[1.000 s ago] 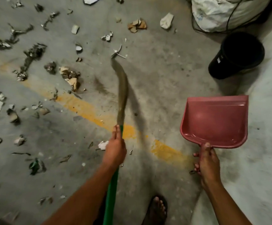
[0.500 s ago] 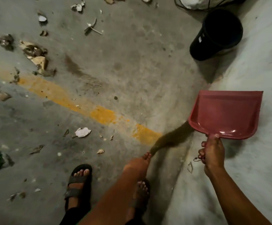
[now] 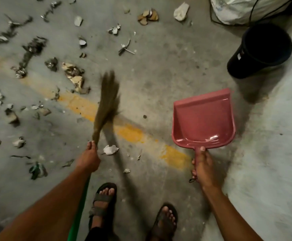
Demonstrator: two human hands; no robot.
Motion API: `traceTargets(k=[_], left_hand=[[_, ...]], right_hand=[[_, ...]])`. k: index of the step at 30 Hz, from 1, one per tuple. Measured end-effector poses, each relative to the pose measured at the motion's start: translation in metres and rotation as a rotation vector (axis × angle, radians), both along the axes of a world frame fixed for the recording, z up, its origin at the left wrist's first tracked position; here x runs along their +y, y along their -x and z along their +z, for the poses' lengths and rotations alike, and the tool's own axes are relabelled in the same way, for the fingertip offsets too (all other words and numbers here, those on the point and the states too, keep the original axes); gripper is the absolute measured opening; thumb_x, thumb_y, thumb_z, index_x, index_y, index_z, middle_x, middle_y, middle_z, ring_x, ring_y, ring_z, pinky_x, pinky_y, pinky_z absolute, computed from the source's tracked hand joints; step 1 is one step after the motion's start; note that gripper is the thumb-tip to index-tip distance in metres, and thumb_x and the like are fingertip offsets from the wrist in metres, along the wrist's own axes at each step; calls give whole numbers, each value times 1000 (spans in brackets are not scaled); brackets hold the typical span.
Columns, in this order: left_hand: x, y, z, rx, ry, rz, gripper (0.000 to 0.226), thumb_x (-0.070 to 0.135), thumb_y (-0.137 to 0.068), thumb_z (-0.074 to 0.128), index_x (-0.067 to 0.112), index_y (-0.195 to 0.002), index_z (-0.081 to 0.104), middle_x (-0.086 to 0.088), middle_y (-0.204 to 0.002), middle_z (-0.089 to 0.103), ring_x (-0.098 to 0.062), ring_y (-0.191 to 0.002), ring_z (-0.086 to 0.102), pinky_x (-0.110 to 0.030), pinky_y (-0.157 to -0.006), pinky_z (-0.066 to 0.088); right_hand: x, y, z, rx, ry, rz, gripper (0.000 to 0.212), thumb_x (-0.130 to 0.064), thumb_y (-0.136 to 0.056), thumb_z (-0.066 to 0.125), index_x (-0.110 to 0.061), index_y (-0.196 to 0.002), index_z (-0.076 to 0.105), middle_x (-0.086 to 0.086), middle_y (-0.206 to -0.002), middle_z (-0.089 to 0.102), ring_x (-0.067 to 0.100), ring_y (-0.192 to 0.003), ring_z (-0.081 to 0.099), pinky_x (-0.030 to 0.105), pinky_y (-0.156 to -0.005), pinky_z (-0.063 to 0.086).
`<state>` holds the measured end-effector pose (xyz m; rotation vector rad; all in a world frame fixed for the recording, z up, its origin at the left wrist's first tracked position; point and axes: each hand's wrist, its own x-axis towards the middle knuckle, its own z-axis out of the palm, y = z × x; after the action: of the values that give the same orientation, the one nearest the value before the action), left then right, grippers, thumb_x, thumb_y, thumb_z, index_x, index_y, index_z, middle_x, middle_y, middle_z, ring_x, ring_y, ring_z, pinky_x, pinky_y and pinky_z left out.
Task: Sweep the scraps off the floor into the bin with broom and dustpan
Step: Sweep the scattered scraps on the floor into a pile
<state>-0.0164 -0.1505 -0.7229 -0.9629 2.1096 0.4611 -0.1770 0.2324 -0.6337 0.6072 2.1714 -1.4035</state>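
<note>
Broom (image 3: 107, 100) gripped by left hand (image 3: 89, 160), dustpan (image 3: 203, 119) clasped by right hand (image 3: 203, 166), held ready near bin (image 3: 260, 51); scraps (image 3: 73, 75) unswept.

Green-handled broom (image 3: 107, 101) with brown bristles, blurred, seemingly raised off grey concrete floor (image 3: 159, 66). Pink plastic dustpan (image 3: 203, 119), empty, to its right. Black round bin (image 3: 260, 51) upright, far right. Torn paper scraps (image 3: 73, 73) scattered left.

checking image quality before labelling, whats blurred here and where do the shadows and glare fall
Head view: the broom bristles are smeared by motion blur, and the scraps at far left are soft; the broom casts a long dark shadow toward the feet; a small glare streak sits on the pink dustpan near its handle; wide-angle distortion bends the frame edges; the black bin stays fairly sharp.
</note>
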Motion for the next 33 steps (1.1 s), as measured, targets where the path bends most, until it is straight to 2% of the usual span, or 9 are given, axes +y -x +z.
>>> traceTargets(k=[4, 7, 12, 17, 21, 24, 27, 33], left_hand=[[-9, 12, 23, 187, 76, 68, 72, 18, -109, 43, 11, -169, 3, -10, -177, 2, -42, -147, 43, -53, -119, 41], [12, 15, 33, 236, 73, 65, 71, 19, -110, 43, 11, -169, 6, -9, -177, 4, -41, -147, 43, -50, -118, 39], [55, 20, 41, 339, 23, 173, 75, 16, -106, 51, 11, -169, 10, -9, -176, 10, -43, -145, 45, -52, -116, 42], [115, 44, 76, 510, -39, 179, 72, 19, -108, 50, 13, -169, 12, -8, -175, 17, -35, -152, 37, -48, -122, 36], [176, 76, 103, 610, -191, 0, 74, 23, -107, 54, 22, -170, 14, -1, -175, 19, -32, -144, 49, -42, -116, 42], [225, 113, 115, 609, -373, -196, 77, 23, -104, 55, 26, -170, 13, 2, -175, 18, -25, -156, 33, -33, -125, 29], [280, 162, 122, 573, -484, -357, 78, 16, -103, 55, 22, -169, 16, -4, -175, 20, -25, -158, 29, -23, -124, 20], [356, 273, 80, 474, -595, -579, 80, 15, -103, 56, 18, -170, 12, -7, -176, 16, -34, -155, 32, -41, -127, 30]], right_hand=[[-16, 7, 5, 22, 21, 69, 45, -62, -108, 38, -28, -93, 62, -1, -69, 55, 13, -46, 47, 25, -44, 36], [-19, 15, 14, 39, 43, 34, 43, -56, -110, 38, -23, -93, 60, 3, -71, 54, 13, -46, 44, 23, -41, 34], [-1, 25, 29, 60, 66, -6, 38, -49, -112, 37, -20, -97, 58, 11, -77, 49, 13, -47, 39, 19, -38, 32], [30, 34, 45, 74, 35, -56, 43, -50, -112, 36, -17, -96, 58, 13, -78, 48, 13, -45, 38, 19, -38, 31], [56, 42, 62, 89, -16, -133, 47, -51, -111, 38, -11, -97, 60, 13, -77, 52, 16, -47, 42, 22, -38, 35], [85, 52, 75, 80, -69, -196, 44, -54, -109, 42, -17, -99, 63, 10, -79, 61, 19, -53, 52, 30, -45, 44], [113, 68, 87, 71, -109, -241, 44, -62, -105, 42, -24, -101, 65, 7, -82, 65, 21, -60, 59, 37, -57, 50], [152, 121, 83, 86, -142, -261, 44, -61, -105, 43, -23, -97, 64, 4, -82, 63, 20, -65, 56, 37, -59, 46]])
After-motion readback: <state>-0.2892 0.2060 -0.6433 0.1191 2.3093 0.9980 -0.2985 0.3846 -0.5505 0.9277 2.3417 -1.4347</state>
